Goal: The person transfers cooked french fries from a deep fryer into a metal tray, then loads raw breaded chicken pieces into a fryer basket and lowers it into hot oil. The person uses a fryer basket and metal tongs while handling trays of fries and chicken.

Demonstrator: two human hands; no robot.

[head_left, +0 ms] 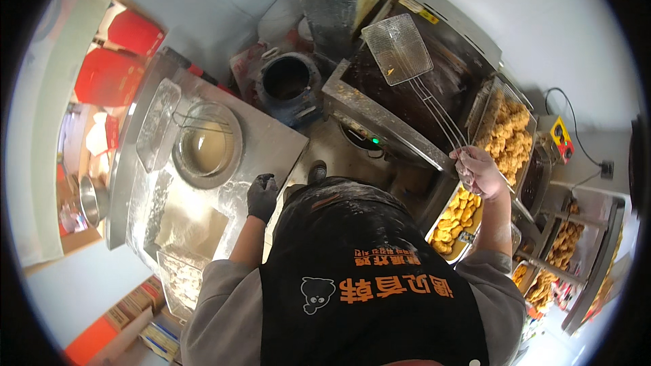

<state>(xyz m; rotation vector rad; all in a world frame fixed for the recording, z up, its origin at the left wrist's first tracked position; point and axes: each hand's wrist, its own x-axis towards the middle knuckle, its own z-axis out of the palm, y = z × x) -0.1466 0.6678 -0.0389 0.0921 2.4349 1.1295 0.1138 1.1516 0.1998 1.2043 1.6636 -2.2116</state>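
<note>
My right hand [477,172], dusted white, is closed around the wire handles of a square mesh skimmer [399,51]. The skimmer hangs over the dark oil of a deep fryer [391,127], with a small golden crumb [390,71] on its mesh. Beside that hand, a wire basket [475,104] holds craggy fried chicken [506,129]. Below the hand, yellow fried pieces [452,221] fill a tray. My left hand [262,197], in a floury black glove, has curled fingers near the steel table's edge. Nothing shows in it.
On the steel table [264,147], a round basin [235,157] holds pale liquid and a wire basket. Flour lies in a tray [190,226] near a basket of coated pieces [180,279]. A dark-blue round container [287,81] stands between table and fryer. Racked fried food [564,244] sits right.
</note>
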